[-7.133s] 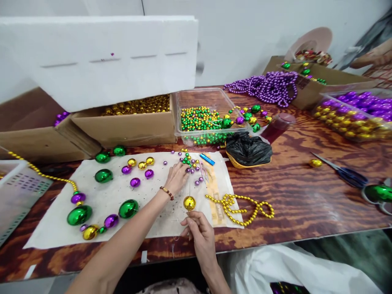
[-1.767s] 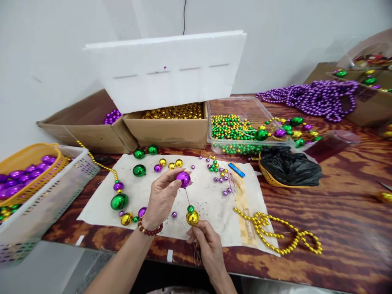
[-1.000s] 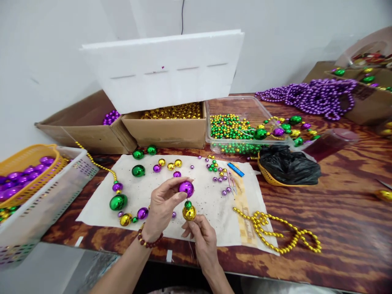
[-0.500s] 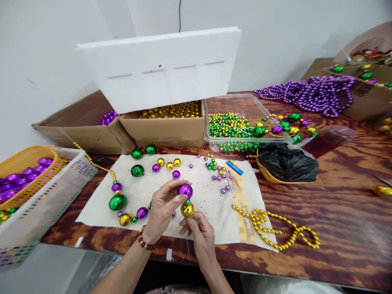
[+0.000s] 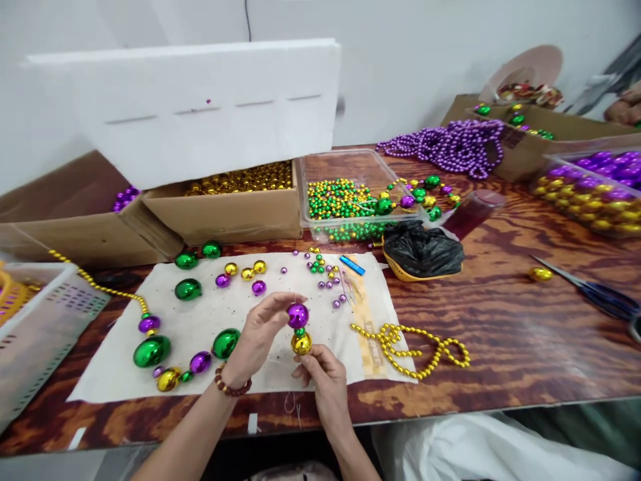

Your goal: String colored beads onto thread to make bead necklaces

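Note:
Between my hands a purple ball (image 5: pixel 298 315), a small green bead (image 5: pixel 299 331) and a gold ball (image 5: pixel 301 343) stand in a column. My left hand (image 5: pixel 260 334), with a beaded bracelet at the wrist, curls beside the purple ball, its fingertips together above it near a thin thread. My right hand (image 5: pixel 323 374) pinches at the lower right of the gold ball. Thin thread ends hang below. On the white cloth (image 5: pixel 220 384) a strand with a large green ball (image 5: pixel 152 351), a gold ball (image 5: pixel 168 379) and a purple ball (image 5: pixel 200 362) curves toward my left wrist.
Loose beads, a blue strip (image 5: pixel 352 265) and a gold bead chain (image 5: pixel 431 371) lie on the cloth. Behind are cardboard boxes (image 5: pixel 225 217) and a clear tray (image 5: pixel 305 220). Scissors (image 5: pixel 595 294) lie at right, a white basket (image 5: pixel 55 341) at left. At far right, another person's hand (image 5: pixel 623 110) shows.
The view has swung right, bringing the scissors and a container of balls into sight. My left fingers have moved off the front of the purple ball; my right hand still pinches at the gold ball.

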Tool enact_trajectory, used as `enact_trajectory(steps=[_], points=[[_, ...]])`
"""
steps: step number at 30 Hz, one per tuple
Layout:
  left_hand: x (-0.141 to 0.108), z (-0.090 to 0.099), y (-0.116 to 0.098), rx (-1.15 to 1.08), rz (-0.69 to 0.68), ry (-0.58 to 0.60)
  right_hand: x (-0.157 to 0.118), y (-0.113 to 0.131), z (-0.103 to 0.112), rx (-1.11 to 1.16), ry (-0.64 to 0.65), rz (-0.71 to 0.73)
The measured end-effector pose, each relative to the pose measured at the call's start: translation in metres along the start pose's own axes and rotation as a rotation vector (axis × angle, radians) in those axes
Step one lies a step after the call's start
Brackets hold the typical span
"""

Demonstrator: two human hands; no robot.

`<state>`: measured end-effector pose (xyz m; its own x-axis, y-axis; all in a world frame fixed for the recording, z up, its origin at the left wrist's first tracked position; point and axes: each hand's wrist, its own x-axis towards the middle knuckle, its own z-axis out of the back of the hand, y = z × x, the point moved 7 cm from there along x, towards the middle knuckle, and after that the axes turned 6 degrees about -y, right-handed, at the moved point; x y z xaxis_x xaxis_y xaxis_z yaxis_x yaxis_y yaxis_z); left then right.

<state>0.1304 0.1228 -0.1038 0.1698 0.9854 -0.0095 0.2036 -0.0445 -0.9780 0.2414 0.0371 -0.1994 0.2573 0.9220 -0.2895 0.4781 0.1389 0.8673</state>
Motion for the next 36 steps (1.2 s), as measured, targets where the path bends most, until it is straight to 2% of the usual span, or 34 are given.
enact_trajectory(steps=[3, 5, 7, 9, 12, 15, 18, 23, 26, 28, 30, 34, 36], points=[[0.035, -0.003, 0.012, 0.126, 0.005, -0.015, 0.001, 0.005, 0.012, -0.049, -0.033, 0.033], [0.062, -0.009, 0.019, 0.363, -0.064, -0.015, 0.001, 0.007, 0.017, -0.064, -0.038, 0.044], [0.084, -0.026, 0.024, 0.665, -0.213, 0.048, 0.0, 0.006, 0.019, -0.068, -0.032, 0.055], [0.097, -0.051, 0.03, 0.977, -0.338, 0.155, -0.002, 0.004, 0.02, -0.063, -0.024, 0.064], [0.105, -0.081, 0.041, 1.331, -0.357, 0.271, -0.004, 0.001, 0.021, -0.052, -0.016, 0.068], [0.11, -0.095, 0.046, 1.426, -0.306, 0.287, -0.006, -0.003, 0.022, -0.048, 0.002, 0.059], [0.116, -0.098, 0.05, 1.411, -0.257, 0.268, -0.006, -0.004, 0.021, -0.05, 0.02, 0.056], [0.13, -0.091, 0.051, 1.266, -0.174, 0.206, -0.004, -0.003, 0.02, -0.05, 0.022, 0.057], [0.131, -0.082, 0.041, 1.093, -0.156, 0.138, -0.004, -0.002, 0.022, -0.043, 0.002, 0.062], [0.123, -0.069, 0.031, 0.973, -0.138, 0.095, -0.005, -0.001, 0.024, -0.035, -0.014, 0.067], [0.105, -0.051, 0.024, 0.66, -0.039, 0.067, -0.006, 0.0, 0.026, -0.035, -0.027, 0.076], [0.055, -0.02, 0.013, -0.263, 0.236, 0.028, -0.01, 0.002, 0.028, -0.083, -0.016, 0.092], [0.035, -0.009, 0.005, -0.437, 0.267, 0.002, -0.013, 0.002, 0.027, -0.116, 0.016, 0.093]])
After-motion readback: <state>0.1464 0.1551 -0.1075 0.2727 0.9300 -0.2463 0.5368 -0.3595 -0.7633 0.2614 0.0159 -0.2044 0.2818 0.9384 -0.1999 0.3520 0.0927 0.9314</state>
